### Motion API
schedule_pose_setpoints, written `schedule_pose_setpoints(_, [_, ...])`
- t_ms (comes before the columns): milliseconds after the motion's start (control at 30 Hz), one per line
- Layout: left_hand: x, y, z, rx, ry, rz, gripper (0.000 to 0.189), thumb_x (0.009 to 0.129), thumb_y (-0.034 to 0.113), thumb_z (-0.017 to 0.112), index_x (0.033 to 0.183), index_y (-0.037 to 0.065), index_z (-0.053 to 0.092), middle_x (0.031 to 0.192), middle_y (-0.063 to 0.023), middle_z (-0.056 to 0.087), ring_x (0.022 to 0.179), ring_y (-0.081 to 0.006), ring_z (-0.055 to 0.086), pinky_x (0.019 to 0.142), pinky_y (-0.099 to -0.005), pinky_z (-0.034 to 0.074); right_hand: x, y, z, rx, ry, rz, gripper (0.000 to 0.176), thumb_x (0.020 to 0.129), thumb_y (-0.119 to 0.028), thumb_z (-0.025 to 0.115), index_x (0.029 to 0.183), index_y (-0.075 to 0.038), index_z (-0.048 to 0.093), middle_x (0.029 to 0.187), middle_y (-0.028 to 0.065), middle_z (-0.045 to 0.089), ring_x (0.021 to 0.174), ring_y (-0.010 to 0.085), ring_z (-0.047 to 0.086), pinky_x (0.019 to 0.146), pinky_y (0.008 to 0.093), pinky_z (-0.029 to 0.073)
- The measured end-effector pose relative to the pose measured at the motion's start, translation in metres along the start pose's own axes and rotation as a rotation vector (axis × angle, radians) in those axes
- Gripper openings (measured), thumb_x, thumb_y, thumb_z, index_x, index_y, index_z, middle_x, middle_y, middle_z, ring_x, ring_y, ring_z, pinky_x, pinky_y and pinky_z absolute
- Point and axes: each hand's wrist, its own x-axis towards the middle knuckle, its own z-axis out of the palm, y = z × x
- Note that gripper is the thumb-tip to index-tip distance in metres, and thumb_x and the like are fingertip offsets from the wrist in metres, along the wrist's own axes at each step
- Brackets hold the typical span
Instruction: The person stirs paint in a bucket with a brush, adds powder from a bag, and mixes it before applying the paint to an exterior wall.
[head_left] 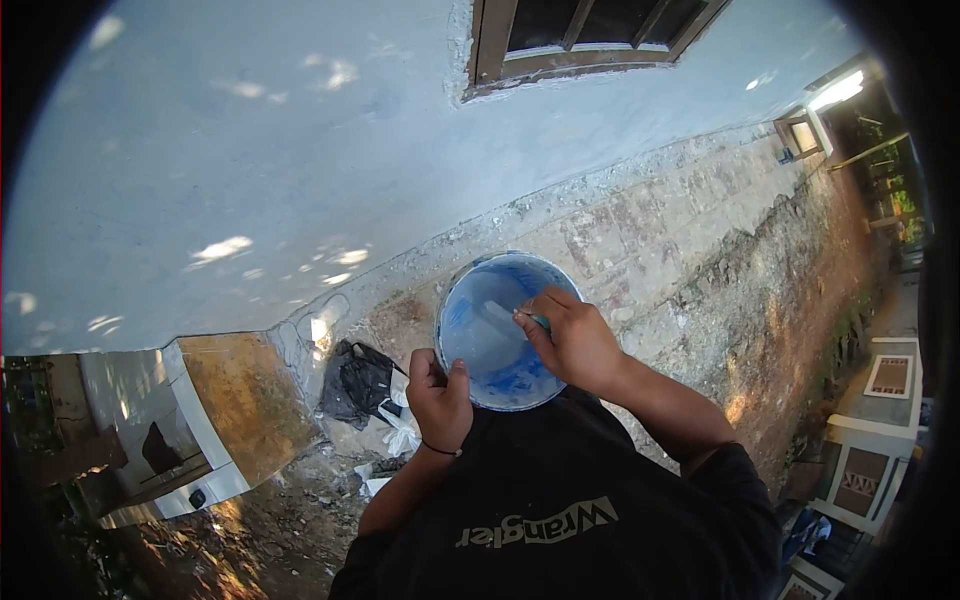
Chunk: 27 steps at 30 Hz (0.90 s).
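A round bucket (460, 376) with blue-smeared inner walls and pale bluish contents is held before my dark shirt. My left hand (440, 400) grips its rim at the left, fingers outside and thumb at the edge. Over the right part of the opening, my right hand (568, 338) is closed around the greenish handle of a small tool (502, 315). The tool's pale flat end points down and left into the bucket, at or just above the contents.
A pale blue wall (250, 150) with a brown-framed window (570, 65) runs along the far side. Below it lies a worn paved strip (650, 215). A black plastic bag (358, 382) and white scraps (402, 436) lie left of the bucket, near a low ledge (245, 400).
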Motion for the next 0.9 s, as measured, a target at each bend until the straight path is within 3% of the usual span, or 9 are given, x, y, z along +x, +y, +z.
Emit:
schedule_pose_setpoints(267, [0.007, 0.008, 0.121, -0.013, -0.074, 0.000, 0.016, 0.084, 0.002, 0.055, 0.082, 0.002, 0.039, 0.065, 0.0006, 0.042, 0.057, -0.0029, 0.039, 0.050, -0.0192, 0.032, -0.010, 0.088, -0.064, -0.075, 0.122, 0.002, 0.007, 0.081, -0.006, 0.060, 0.085, -0.001, 0.059, 0.078, 0.0134, 0.057, 0.063, 0.0315, 0.060, 0.055, 0.0369, 0.049])
schedule_pose_setpoints(533, [0.020, 0.010, 0.271, -0.017, -0.101, 0.024, 0.016, 0.085, 0.004, 0.055, 0.079, 0.002, 0.040, 0.064, 0.0005, 0.041, 0.055, -0.0046, 0.039, 0.049, -0.0211, 0.033, -0.051, 0.181, -0.168, 0.138, 0.037, 0.039, 0.010, 0.079, -0.007, 0.062, 0.086, 0.000, 0.060, 0.081, 0.0130, 0.058, 0.063, 0.0307, 0.059, 0.055, 0.0366, 0.049])
schedule_pose_setpoints(767, [0.035, 0.019, 0.375, 0.038, -0.333, 0.092, 0.014, 0.085, 0.004, 0.055, 0.080, 0.002, 0.042, 0.064, -0.0010, 0.045, 0.056, -0.0052, 0.041, 0.050, -0.0218, 0.035, -0.062, 0.271, -0.262, -0.115, 0.192, 0.164, 0.010, 0.080, -0.008, 0.062, 0.086, 0.000, 0.060, 0.079, 0.0133, 0.057, 0.062, 0.0309, 0.059, 0.055, 0.0369, 0.049])
schedule_pose_setpoints(900, [0.054, 0.026, 0.436, -0.008, -0.427, 0.091, 0.013, 0.085, 0.004, 0.055, 0.080, 0.002, 0.042, 0.064, -0.0014, 0.046, 0.057, -0.0055, 0.042, 0.051, -0.0219, 0.035, -0.054, 0.303, -0.282, -0.092, 0.240, 0.260, 0.012, 0.082, -0.011, 0.058, 0.083, 0.001, 0.057, 0.080, 0.0142, 0.054, 0.066, 0.0332, 0.058, 0.058, 0.0395, 0.048])
